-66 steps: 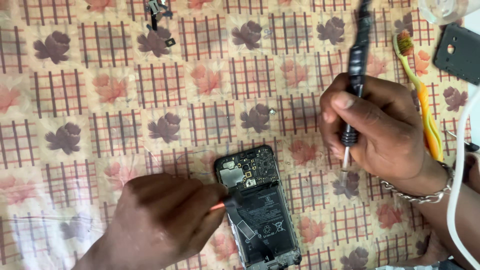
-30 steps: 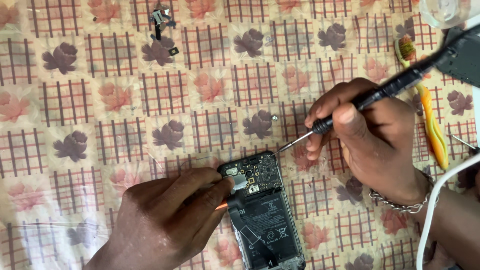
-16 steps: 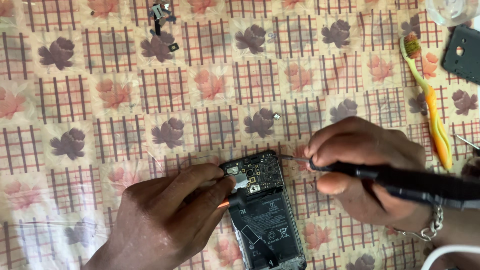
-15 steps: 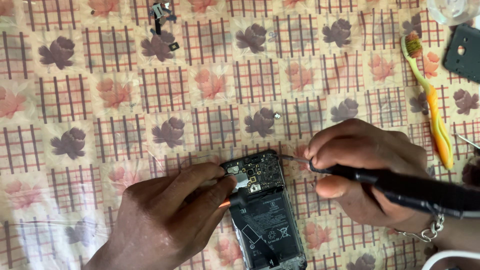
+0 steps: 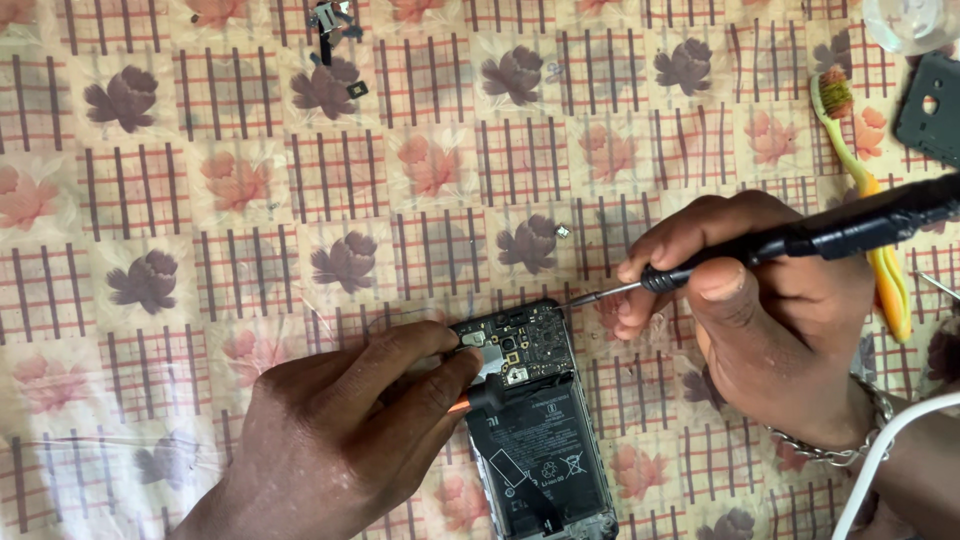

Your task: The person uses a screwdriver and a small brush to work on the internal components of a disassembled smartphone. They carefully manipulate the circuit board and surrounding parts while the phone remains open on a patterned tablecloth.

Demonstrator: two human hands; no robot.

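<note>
Opened phone [image 5: 535, 420] at 6 o'clock on the desk [image 5: 200, 200], circuit board bare: light, stiff, fragile; grip by its edges. Left hand [image 5: 350, 440] closed on an orange-tipped tool [image 5: 470, 400]. Right hand [image 5: 760, 310] pinches a screwdriver [image 5: 790, 245], tip near the phone's top corner.

A patterned cloth [image 5: 250, 200] covers the whole surface, cream with red-brown checked squares and pink and purple flowers; it lies fairly flat, with slight creases; the light is even and soft, casting faint shadows; no wall, floor or window shows anywhere in view.
</note>
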